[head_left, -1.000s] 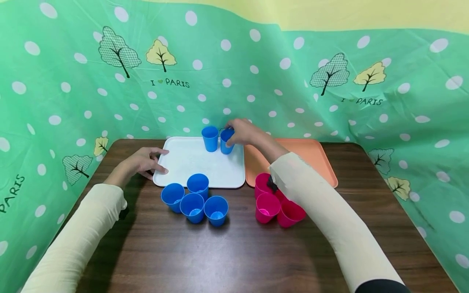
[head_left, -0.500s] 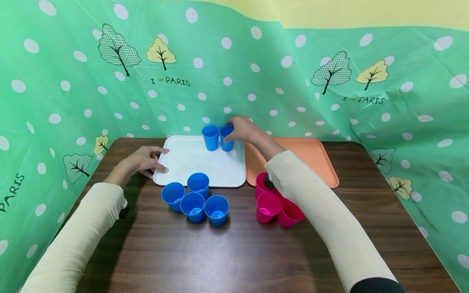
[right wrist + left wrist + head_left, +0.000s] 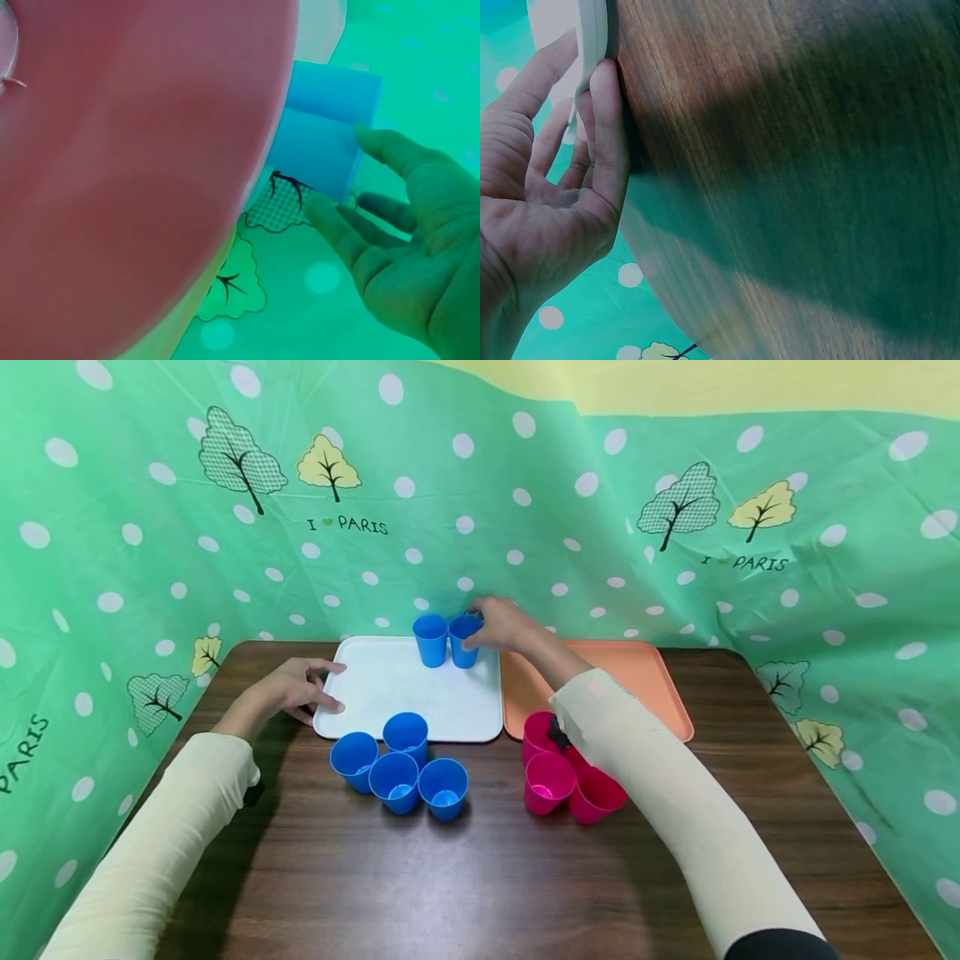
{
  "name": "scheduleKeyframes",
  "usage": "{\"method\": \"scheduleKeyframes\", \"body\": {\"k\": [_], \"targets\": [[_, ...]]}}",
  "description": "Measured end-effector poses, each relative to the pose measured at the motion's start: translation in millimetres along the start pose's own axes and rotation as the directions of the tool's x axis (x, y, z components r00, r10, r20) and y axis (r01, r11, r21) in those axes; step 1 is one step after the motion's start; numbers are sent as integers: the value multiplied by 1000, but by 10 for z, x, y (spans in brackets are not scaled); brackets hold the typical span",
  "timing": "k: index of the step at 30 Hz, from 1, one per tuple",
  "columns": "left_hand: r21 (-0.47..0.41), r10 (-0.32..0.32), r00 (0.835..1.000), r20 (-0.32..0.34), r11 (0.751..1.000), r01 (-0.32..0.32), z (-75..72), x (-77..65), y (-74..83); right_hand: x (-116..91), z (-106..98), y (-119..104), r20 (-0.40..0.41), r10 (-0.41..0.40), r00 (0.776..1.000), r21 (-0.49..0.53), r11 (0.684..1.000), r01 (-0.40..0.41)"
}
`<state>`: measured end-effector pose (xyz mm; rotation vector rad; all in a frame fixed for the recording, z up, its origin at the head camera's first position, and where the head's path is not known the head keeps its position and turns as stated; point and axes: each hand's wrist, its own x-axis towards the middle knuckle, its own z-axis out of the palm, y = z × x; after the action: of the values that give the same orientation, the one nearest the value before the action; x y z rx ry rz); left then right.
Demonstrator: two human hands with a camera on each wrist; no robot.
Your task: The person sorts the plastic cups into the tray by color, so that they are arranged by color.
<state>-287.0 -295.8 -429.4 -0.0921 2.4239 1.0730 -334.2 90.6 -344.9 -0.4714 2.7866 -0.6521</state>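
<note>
On the white tray [image 3: 390,681], two blue cups stand upright side by side at the back right. Around the right-hand cup [image 3: 462,647] is my right hand [image 3: 504,625]. In the right wrist view my thumb [image 3: 390,146] overlaps that cup's rim, and the loosely spread fingers show a small gap beside its wall. My left hand [image 3: 294,687] pinches the tray's left edge, thumb above and a finger along its outer side, as the left wrist view shows. The left-hand cup [image 3: 431,642] is almost against its neighbour.
Several blue cups [image 3: 394,785] stand in a cluster before the white tray. Several pink cups [image 3: 549,783] stand to the right, partly hidden by my right sleeve. An orange tray [image 3: 637,685] adjoins the white one. A green dotted cloth [image 3: 480,485] hangs behind the table [image 3: 465,893].
The two cups on the tray now look slightly closer together. My right hand has shifted a little, its thumb higher on the cup. My left hand stays at the tray edge.
</note>
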Motion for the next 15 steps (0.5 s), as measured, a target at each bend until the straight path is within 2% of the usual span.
{"method": "scheduleKeyframes", "body": {"k": [15], "targets": [[-3, -1, 1000, 1, 1000, 1, 7, -17, 3, -158, -113, -73, 20, -53, 998, -36, 998, 54]]}}
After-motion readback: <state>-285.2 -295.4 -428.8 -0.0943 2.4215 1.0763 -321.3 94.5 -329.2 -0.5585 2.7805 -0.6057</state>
